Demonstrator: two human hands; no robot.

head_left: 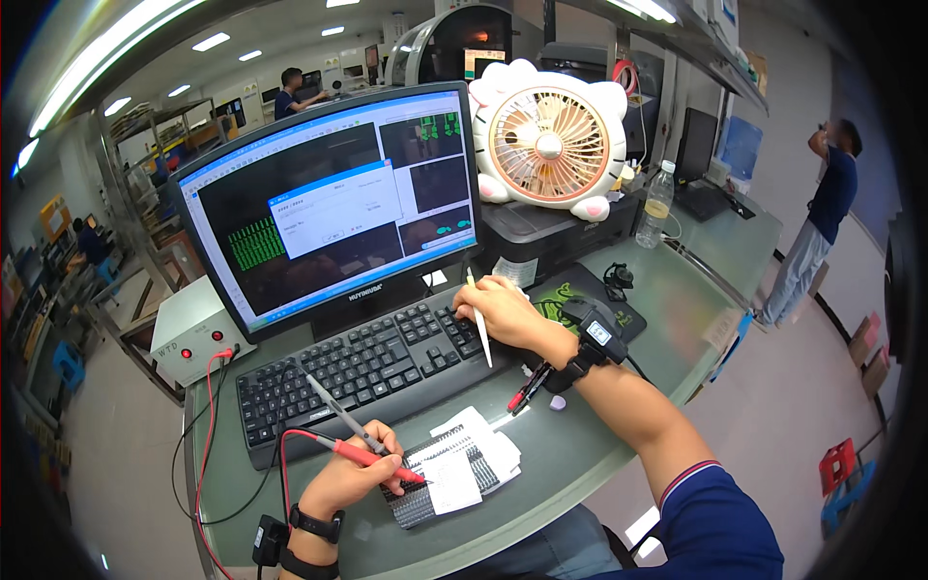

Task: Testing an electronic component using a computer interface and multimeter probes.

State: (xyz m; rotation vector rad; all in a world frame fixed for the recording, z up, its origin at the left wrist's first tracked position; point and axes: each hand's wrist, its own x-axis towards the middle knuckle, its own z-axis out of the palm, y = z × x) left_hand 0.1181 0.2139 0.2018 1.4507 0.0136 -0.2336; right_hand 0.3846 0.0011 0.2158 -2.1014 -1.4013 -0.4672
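Blue sleeve (720,527) foremost, the right grip (507,311) pinches a white stick (481,335) over the keyboard (338,372), the left grip (343,478) pinching two probes (354,452).

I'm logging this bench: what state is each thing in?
Monitor: on
Fan: upright; spinning unclear
Bottle: upright, capped, partly filled
White box: red plug inserted
Red probe: held, left hand
Grey probe: held, left hand
White stick: held, right hand
Ceiling lights: lit

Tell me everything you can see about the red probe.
The red probe is slim, rod-shaped and plastic-looking, gripped in the left hand beside a grey probe. It slants slightly downward to the right, its tip at the white paper's edge; contact is unclear. A red cable joins its rear.
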